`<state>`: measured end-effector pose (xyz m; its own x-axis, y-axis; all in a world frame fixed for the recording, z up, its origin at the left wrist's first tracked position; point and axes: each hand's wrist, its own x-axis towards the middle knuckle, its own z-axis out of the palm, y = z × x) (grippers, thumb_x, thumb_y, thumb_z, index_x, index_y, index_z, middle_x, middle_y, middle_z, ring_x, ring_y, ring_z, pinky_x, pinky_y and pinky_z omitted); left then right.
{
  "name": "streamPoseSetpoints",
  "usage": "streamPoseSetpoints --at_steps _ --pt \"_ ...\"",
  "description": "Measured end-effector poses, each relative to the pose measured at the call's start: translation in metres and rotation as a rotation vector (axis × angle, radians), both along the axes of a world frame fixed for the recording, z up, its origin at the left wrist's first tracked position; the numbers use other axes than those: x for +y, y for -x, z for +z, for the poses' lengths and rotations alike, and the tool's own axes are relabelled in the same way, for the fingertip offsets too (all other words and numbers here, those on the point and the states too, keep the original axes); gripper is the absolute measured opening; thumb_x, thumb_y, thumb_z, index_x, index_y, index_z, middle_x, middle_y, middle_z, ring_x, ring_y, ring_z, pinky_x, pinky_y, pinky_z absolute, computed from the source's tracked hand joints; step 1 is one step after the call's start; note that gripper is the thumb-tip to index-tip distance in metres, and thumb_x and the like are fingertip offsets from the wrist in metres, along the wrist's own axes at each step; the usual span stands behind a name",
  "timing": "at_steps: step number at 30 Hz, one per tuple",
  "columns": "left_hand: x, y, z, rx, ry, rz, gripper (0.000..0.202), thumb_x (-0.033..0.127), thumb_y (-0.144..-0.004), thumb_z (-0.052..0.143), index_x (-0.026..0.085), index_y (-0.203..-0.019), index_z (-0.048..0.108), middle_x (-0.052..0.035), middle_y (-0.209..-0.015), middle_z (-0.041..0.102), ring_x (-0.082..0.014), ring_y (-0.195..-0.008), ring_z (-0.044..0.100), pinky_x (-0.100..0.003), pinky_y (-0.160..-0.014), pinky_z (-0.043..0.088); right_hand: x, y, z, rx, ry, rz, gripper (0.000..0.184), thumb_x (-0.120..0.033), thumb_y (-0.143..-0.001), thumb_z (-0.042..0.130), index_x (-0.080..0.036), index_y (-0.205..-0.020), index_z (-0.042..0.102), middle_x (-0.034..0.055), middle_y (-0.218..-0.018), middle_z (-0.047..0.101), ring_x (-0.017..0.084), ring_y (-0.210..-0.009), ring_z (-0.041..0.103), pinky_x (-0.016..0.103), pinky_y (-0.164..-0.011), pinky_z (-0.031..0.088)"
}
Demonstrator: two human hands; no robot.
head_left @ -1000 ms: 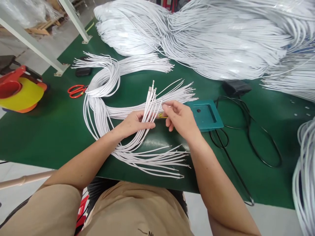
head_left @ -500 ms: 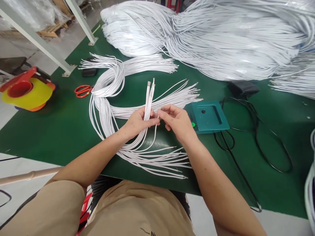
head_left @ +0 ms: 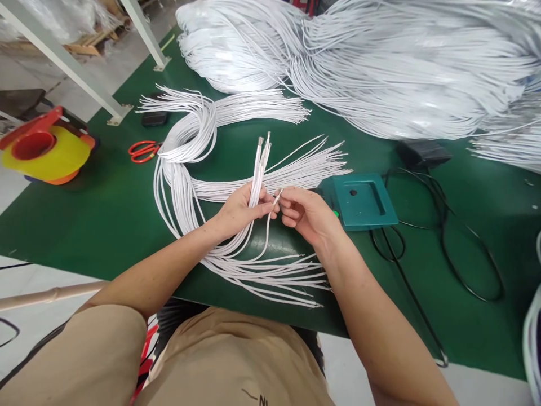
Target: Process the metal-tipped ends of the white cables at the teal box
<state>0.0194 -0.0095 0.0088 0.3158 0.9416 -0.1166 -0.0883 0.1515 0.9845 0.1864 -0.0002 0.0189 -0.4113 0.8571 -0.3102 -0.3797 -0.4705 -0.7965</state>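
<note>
My left hand [head_left: 245,210] is closed around a small bundle of white cables [head_left: 257,175], their bare metal ends pointing up and away from me. Between its thumb and fingertips a single white cable [head_left: 267,231] also passes, its stripped tip angled toward the right. At that tip, the thumb and forefinger of my right hand [head_left: 306,214] are pinched together, the other fingers curled. More white cables [head_left: 262,276] from the same hank fan out on the green table below my hands. Another spread of cable ends [head_left: 313,167] lies just behind them.
A teal device [head_left: 366,200] with a shallow tray and black cords [head_left: 442,214] sits to the right. Orange-handled scissors [head_left: 143,151] and a yellow tape roll in a red dispenser [head_left: 46,149] are leftward. A big heap of white cables [head_left: 380,67] covers the back.
My right hand has shifted slightly right and turned, exposing more of the single cable's tip. The left hand keeps its hold on the bundle. The view has moved a little.
</note>
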Motion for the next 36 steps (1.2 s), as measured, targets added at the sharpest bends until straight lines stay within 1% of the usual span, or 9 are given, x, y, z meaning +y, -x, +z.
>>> streamPoseSetpoints --at_steps 3,6,9,17,22,25,29,33,36 --pt "-0.001 0.0 -0.003 0.019 -0.033 -0.079 0.035 0.03 -0.077 0.073 0.018 -0.078 0.04 0.0004 -0.077 0.066 -0.0108 -0.067 0.064 -0.026 -0.067 0.047 -0.001 -0.001 0.003 -0.028 0.011 -0.023 0.026 -0.039 -0.076 0.069 -0.017 -0.066 0.058 -0.0066 -0.054 0.042 0.006 -0.043 0.029 0.021 -0.042 0.032" --pt "-0.002 0.0 -0.007 0.02 -0.053 -0.109 0.036 0.032 -0.078 0.073 0.018 -0.078 0.04 0.0004 -0.073 0.066 -0.0122 -0.067 0.065 -0.026 -0.066 0.048 -0.002 -0.001 0.004 -0.092 -0.031 0.009 0.033 -0.048 -0.076 0.07 -0.017 -0.069 0.061 -0.0074 -0.05 0.037 0.008 -0.044 0.04 0.022 -0.042 0.031" --pt "-0.002 -0.001 -0.008 0.016 -0.062 -0.106 0.037 0.031 -0.077 0.074 0.018 -0.078 0.04 0.0003 -0.073 0.066 -0.0127 -0.068 0.065 -0.027 -0.065 0.049 -0.003 -0.001 0.003 -0.079 -0.047 0.071 0.035 -0.046 -0.075 0.072 -0.017 -0.063 0.057 -0.0059 -0.05 0.04 0.01 -0.05 0.049 0.022 -0.045 0.032" --pt "-0.001 0.002 -0.002 0.041 -0.044 -0.056 0.033 0.027 -0.076 0.074 0.017 -0.078 0.042 0.0024 -0.074 0.061 -0.0101 -0.067 0.063 -0.023 -0.063 0.049 -0.002 -0.006 0.001 0.074 -0.004 0.138 0.037 -0.042 -0.079 0.071 -0.017 -0.06 0.052 -0.0046 -0.056 0.048 0.008 -0.054 0.047 0.023 -0.057 0.04" --pt "0.0 0.003 -0.004 -0.03 -0.068 -0.048 0.039 0.028 -0.077 0.074 0.019 -0.107 0.051 0.0013 -0.081 0.063 -0.0109 -0.069 0.064 -0.021 -0.058 0.047 -0.005 -0.003 0.004 -0.066 -0.067 -0.002 0.03 -0.043 -0.074 0.074 -0.016 -0.069 0.062 -0.0037 -0.06 0.053 0.009 -0.056 0.05 0.024 -0.059 0.043" --pt "-0.001 0.004 -0.007 -0.071 -0.084 -0.07 0.053 0.028 -0.08 0.072 0.023 -0.127 0.051 0.0009 -0.083 0.06 -0.0113 -0.073 0.062 -0.021 -0.058 0.048 -0.007 0.0 0.006 -0.249 -0.222 -0.105 0.024 -0.039 -0.076 0.071 -0.016 -0.074 0.067 -0.0018 -0.063 0.059 0.011 -0.06 0.054 0.026 -0.064 0.047" --pt "-0.002 0.004 -0.006 -0.103 -0.015 -0.08 0.045 0.028 -0.079 0.072 0.023 -0.122 0.058 0.0003 -0.082 0.058 -0.0112 -0.073 0.061 -0.02 -0.058 0.048 -0.011 0.003 0.006 -0.608 -0.499 -0.183 0.014 -0.029 -0.083 0.062 -0.017 -0.077 0.066 0.0004 -0.071 0.065 0.014 -0.065 0.057 0.028 -0.067 0.047" --pt "0.001 0.006 -0.002 -0.235 0.26 -0.067 0.046 0.023 -0.074 0.076 0.021 -0.117 0.061 -0.0009 -0.081 0.06 -0.009 -0.069 0.06 -0.015 -0.049 0.04 -0.014 0.004 0.003 -1.175 -1.028 -0.217 0.025 -0.021 -0.092 0.045 -0.017 -0.075 0.062 0.0074 -0.08 0.064 0.019 -0.078 0.056 0.032 -0.072 0.042" --pt "0.003 0.007 -0.003 -0.278 0.369 -0.062 0.047 0.02 -0.071 0.077 0.017 -0.116 0.062 -0.0022 -0.082 0.061 -0.0071 -0.067 0.06 -0.012 -0.041 0.029 -0.012 -0.002 0.003 -1.485 -1.347 -0.062 0.031 -0.017 -0.095 0.036 -0.017 -0.08 0.063 0.0112 -0.086 0.064 0.023 -0.084 0.055 0.035 -0.075 0.038"
